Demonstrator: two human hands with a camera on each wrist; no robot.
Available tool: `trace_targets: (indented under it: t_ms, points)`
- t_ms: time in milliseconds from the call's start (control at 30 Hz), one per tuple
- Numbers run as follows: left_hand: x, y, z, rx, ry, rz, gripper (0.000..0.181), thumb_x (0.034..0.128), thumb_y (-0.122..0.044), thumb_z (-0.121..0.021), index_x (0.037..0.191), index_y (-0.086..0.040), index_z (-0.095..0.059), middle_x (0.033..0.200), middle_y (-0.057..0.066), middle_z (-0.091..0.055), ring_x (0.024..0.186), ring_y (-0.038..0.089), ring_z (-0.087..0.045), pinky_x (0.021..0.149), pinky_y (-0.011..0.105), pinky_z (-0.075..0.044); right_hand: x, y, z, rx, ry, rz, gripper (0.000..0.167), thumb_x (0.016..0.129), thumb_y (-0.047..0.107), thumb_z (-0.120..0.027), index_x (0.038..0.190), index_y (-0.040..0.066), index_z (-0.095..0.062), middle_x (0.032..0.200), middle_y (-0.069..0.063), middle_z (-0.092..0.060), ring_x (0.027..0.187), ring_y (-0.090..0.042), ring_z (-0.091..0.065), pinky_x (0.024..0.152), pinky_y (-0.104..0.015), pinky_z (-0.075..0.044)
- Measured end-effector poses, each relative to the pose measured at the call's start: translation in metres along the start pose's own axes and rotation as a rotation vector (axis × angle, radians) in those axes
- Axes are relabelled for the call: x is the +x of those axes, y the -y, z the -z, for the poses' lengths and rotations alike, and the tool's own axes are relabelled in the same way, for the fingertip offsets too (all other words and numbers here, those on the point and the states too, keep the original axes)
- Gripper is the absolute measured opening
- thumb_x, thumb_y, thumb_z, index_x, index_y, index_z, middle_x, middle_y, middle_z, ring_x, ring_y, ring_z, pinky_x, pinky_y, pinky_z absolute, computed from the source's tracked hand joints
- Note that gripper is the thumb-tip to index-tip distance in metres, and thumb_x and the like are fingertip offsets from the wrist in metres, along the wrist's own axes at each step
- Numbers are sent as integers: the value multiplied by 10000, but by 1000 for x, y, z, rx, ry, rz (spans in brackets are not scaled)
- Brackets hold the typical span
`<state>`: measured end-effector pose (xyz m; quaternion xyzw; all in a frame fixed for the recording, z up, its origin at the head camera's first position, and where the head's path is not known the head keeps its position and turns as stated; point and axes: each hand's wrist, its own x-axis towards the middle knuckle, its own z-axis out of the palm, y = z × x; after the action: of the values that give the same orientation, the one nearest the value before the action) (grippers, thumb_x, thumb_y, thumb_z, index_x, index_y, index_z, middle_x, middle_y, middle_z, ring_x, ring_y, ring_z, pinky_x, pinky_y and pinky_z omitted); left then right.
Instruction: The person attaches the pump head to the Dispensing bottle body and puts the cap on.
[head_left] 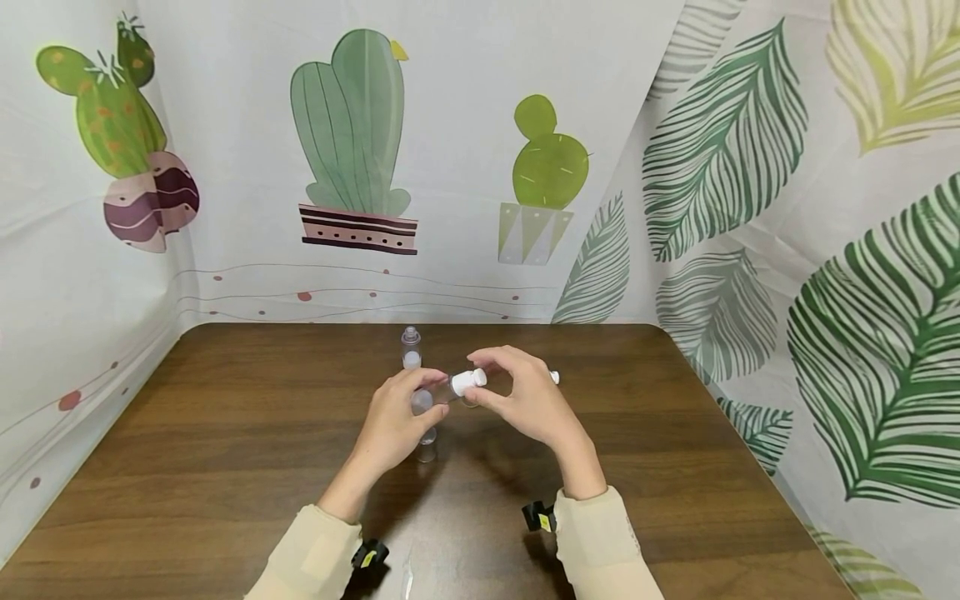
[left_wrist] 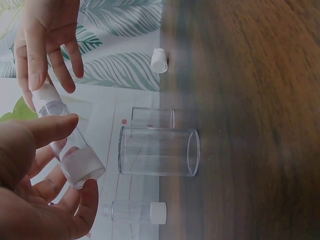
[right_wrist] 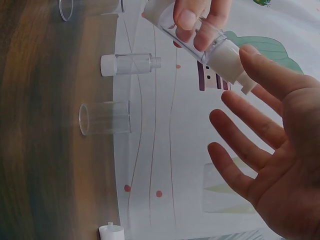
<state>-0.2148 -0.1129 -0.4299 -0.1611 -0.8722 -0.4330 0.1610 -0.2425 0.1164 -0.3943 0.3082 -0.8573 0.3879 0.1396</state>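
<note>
Cream fabric sleeves (head_left: 307, 550) reach over a smooth, wood-grained table (head_left: 675, 483). Above it, the left hand (head_left: 397, 421) pinches a clear, plastic-looking bottle (left_wrist: 75, 142) between thumb and fingers, tilted, likely so its white top (right_wrist: 225, 60) faces the right hand (head_left: 528, 400). That hand's fingers spread apart around the top; whether they touch cannot be told. Clear round tubes (left_wrist: 159, 152) stand upright, probably for stability, near a slim white-based bottle (left_wrist: 132, 212) and a small white cap (left_wrist: 159, 61).

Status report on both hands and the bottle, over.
Left hand grips clear bottle, tilted. Right hand at its white pump top, fingers loosely spread. Nothing seen blocking pump top; clear cylinder stands on table.
</note>
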Motion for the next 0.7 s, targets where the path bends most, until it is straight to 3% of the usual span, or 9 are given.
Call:
trace_targets:
  t_ms: [200, 500, 700]
  points:
    - [0, 0, 0, 1, -1, 5, 400, 833, -86, -904, 1202, -116, -751, 1192, 37, -764, 1131, 271, -696, 1003, 518, -511, 0, 0, 2, 21, 2, 25, 494, 829, 175, -930, 1280, 173, -728, 1165, 47, -752, 1039, -93, -699, 975, -396, -540]
    - [0, -1, 0, 0, -1, 6, 401, 833, -80, -904, 1202, -101, -749, 1184, 55, -761, 1127, 287, -691, 996, 528, -510, 0, 0, 2, 39, 19, 71, 421, 835, 136, -919, 1219, 186, -754, 1154, 95, -735, 1054, -89, -678, 966, -339, -553]
    - [0, -1, 0, 3, 0, 9, 404, 832, -84, -907, 1204, -111, -750, 1186, 56, -761, 1126, 291, -692, 993, 531, -511, 1, 1, 1, 40, 29, 81, 363, 857, 129, -896, 1193, 159, -763, 1135, 86, -739, 1064, -90, -666, 973, -377, -555]
